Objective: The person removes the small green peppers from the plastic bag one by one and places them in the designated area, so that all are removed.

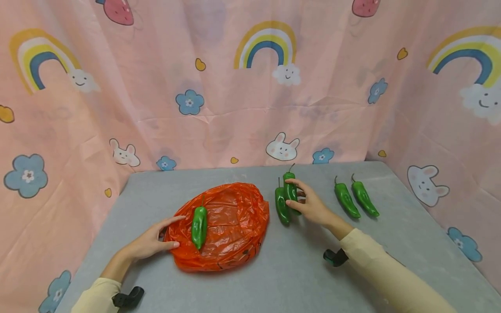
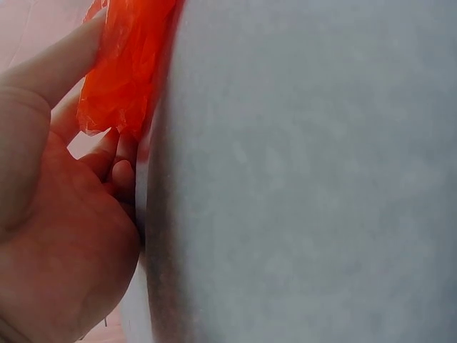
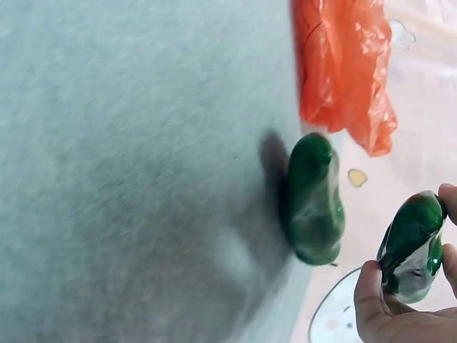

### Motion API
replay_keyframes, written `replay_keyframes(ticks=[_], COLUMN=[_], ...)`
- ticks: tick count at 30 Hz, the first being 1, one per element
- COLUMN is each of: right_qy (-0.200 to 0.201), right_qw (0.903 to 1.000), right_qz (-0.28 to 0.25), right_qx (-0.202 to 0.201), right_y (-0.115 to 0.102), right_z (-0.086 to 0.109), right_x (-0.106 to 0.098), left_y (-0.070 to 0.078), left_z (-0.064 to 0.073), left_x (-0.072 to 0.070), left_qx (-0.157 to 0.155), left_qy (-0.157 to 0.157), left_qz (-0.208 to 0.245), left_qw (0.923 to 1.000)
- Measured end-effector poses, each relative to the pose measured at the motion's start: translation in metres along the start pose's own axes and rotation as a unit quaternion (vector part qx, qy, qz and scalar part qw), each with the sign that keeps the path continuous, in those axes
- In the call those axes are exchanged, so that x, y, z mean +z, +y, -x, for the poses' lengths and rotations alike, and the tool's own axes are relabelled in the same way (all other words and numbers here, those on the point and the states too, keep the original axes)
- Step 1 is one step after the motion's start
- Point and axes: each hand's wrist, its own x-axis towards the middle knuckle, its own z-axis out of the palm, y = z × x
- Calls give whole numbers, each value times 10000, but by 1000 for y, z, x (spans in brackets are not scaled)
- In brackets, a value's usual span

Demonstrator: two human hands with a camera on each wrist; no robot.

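Note:
An orange plastic bag (image 1: pixel 235 226) lies spread open on the table, with one green chili pepper (image 1: pixel 199 228) inside toward its left side. My left hand (image 1: pixel 150 241) holds the bag's left edge, thumb and forefinger apart on it; the left wrist view shows other fingers curled against the plastic (image 2: pixel 125 78). Between the thumb and fingers of my right hand (image 1: pixel 311 204) is another green chili pepper (image 3: pixel 414 246), stem pointing away. A second pepper (image 1: pixel 281 206) lies on the table just left of it, seen apart from the held one in the right wrist view.
Two more green chili peppers (image 1: pixel 346 200) (image 1: pixel 365 198) lie side by side on the grey table (image 1: pixel 297 274) at the right. A pink patterned cloth (image 1: pixel 219 130) hangs behind the table and along both sides.

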Motion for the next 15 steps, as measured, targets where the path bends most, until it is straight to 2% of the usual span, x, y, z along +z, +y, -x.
replay_keyframes(ticks=[15], right_qy=[-75], right_qw=[9992], right_qz=[293], right_qx=[278], right_y=[27], right_z=[6], right_x=[-7], left_y=[0], left_z=[0], left_x=[1], left_qx=[-26], left_qy=[-6], left_qz=[50], left_qw=[10000])
